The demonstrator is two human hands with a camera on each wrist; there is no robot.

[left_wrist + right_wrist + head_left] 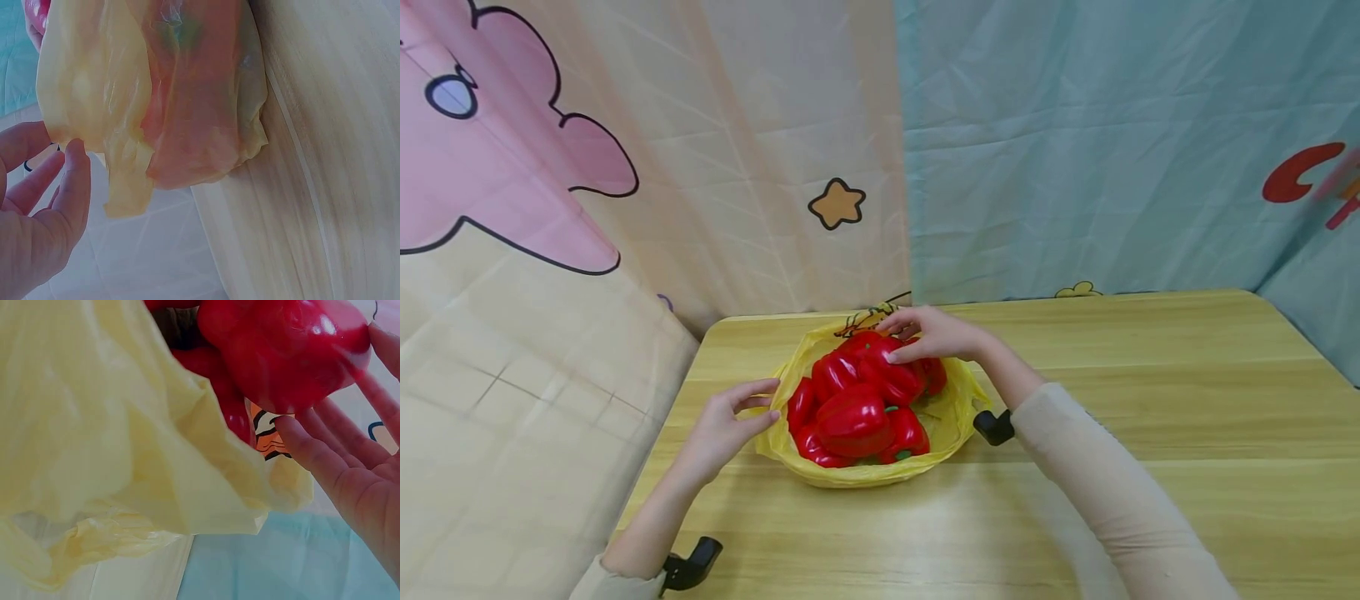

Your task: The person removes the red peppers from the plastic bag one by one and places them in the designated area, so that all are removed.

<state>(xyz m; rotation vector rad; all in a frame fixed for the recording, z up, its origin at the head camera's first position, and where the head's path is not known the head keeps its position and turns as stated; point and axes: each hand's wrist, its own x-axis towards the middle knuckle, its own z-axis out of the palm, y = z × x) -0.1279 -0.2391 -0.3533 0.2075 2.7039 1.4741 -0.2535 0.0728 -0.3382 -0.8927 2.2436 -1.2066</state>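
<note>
A yellow plastic bag stands open on the table, filled with several shiny red bell peppers, some with green stems. At the bag's left rim, my left hand pinches the thin plastic between thumb and fingers; the left wrist view shows the fingertips at its edge. My right hand reaches over the back of the bag and grips a red bell pepper at the top of the pile, thumb on one side and fingers on the other. Peppers lower in the bag are partly hidden.
The bag sits toward the left of a light wooden table. Behind the table hangs a printed curtain, and another pale cloth hangs along the left side. Black wrist cameras are strapped to both wrists.
</note>
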